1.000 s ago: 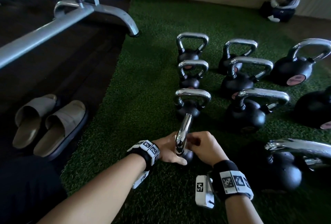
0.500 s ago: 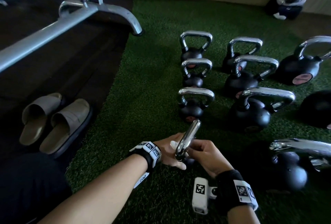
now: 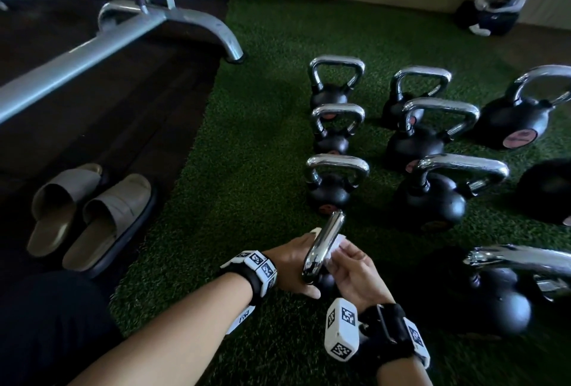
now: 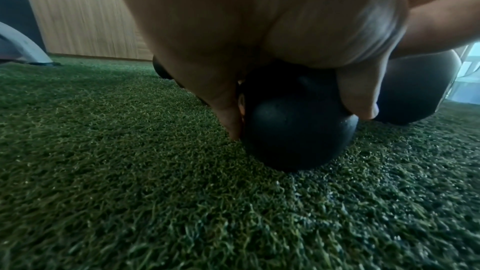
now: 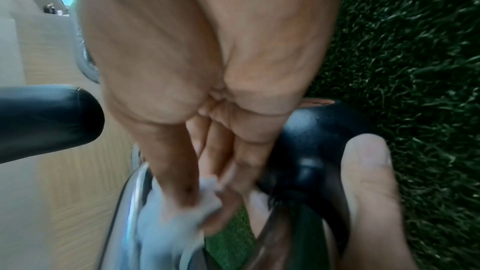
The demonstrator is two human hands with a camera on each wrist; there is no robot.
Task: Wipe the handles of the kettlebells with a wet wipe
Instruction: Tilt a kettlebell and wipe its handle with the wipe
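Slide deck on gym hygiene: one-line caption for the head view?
Right hand rubs a white wet wipe along a small black kettlebell's chrome handle while the left hand steadies it.

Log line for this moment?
phase: wiping | left hand: steadies kettlebell | right hand: presses wet wipe on chrome handle

Hidden, cropped and blurred parts

In the head view the left hand (image 3: 289,265) and chrome handle (image 3: 323,246) cover most of the small kettlebell's ball (image 3: 324,283); only slivers of the wet wipe (image 3: 336,243) show. The picture's right edge crops the big kettlebell (image 3: 506,302). The right wrist view blurs the right hand (image 5: 207,110) and its fingers (image 5: 218,163).
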